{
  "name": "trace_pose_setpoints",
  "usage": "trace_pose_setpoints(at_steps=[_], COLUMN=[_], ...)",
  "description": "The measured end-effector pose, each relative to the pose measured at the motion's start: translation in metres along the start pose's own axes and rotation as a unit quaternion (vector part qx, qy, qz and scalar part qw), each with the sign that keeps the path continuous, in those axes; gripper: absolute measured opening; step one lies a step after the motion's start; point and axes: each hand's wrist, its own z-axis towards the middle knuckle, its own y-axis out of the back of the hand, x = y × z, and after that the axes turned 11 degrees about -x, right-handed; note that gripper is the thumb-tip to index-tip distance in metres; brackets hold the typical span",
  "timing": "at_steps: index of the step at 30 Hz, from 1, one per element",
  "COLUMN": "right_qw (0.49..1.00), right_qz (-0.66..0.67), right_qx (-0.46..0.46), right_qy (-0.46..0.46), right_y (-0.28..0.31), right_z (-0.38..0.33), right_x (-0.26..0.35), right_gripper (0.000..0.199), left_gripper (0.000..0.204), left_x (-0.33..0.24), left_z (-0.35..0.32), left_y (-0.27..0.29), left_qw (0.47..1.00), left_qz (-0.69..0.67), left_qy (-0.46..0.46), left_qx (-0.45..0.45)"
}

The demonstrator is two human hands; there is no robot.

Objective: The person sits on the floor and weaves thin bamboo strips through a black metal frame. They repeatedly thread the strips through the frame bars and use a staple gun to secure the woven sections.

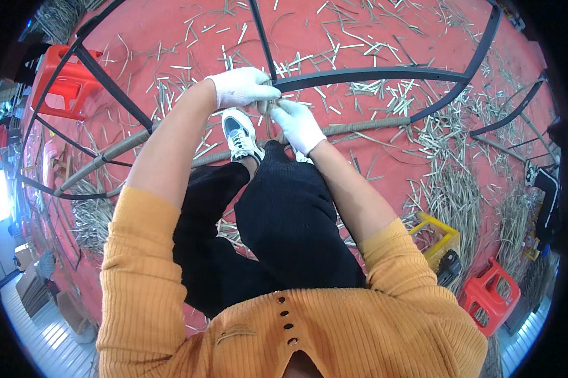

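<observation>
My left hand (pixel 238 87), in a white knit glove, pinches at a beige-brown wicker strip (pixel 266 106) beside a joint of a black metal frame (pixel 366 74). From below right, my right hand (pixel 298 126), gloved the same way, closes its fingertips on the strip too. The two hands nearly touch, and fingers hide part of the joint. Strip ends hang toward my shoes. Below my hands runs a frame bar wrapped in wicker (pixel 366 125); its wrapping continues left past my forearm.
Cut strips lie scattered over the red floor (pixel 202 47), with a thick heap of strands (pixel 451 195) at right. Red plastic stools stand at upper left (pixel 70 82) and lower right (pixel 493 296). A yellow stool-like object (pixel 436 239) is by my right elbow. Another black frame (pixel 511 120) stands far right.
</observation>
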Motion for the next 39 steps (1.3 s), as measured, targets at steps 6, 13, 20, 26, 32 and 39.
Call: trace_pose_setpoints(at_steps=[6, 13, 20, 26, 32, 39], right_qw=[0.978, 0.941, 0.949, 0.976, 0.945, 0.902], right_qz=[0.147, 0.276, 0.261, 0.155, -0.054, 0.291], right_qx=[0.006, 0.004, -0.035, -0.092, 0.068, -0.319], right_qy=[-0.147, -0.194, -0.172, -0.119, -0.314, 0.024], right_y=[0.001, 0.018, 0.031, 0.061, 0.044, 0.08], right_z=[-0.005, -0.014, -0.022, 0.082, 0.157, 0.023], right_x=[0.016, 0.029, 0.092, 0.119, 0.084, 0.061], right_gripper=[0.031, 0.025, 0.027, 0.026, 0.028, 0.029], left_gripper=[0.038, 0.035, 0.032, 0.033, 0.029, 0.029], left_x=[0.003, 0.02, 0.021, 0.01, 0.004, 0.007], left_z=[-0.03, -0.025, -0.019, -0.029, -0.026, -0.01], left_y=[-0.045, -0.045, -0.052, -0.078, -0.072, -0.066], left_qw=[0.917, 0.901, 0.856, 0.81, 0.804, 0.825], left_qz=[0.243, 0.21, 0.232, 0.142, 0.249, 0.223], left_qy=[-0.071, -0.155, -0.186, -0.207, -0.215, -0.164], left_qx=[-0.308, -0.347, -0.423, -0.53, -0.496, -0.493])
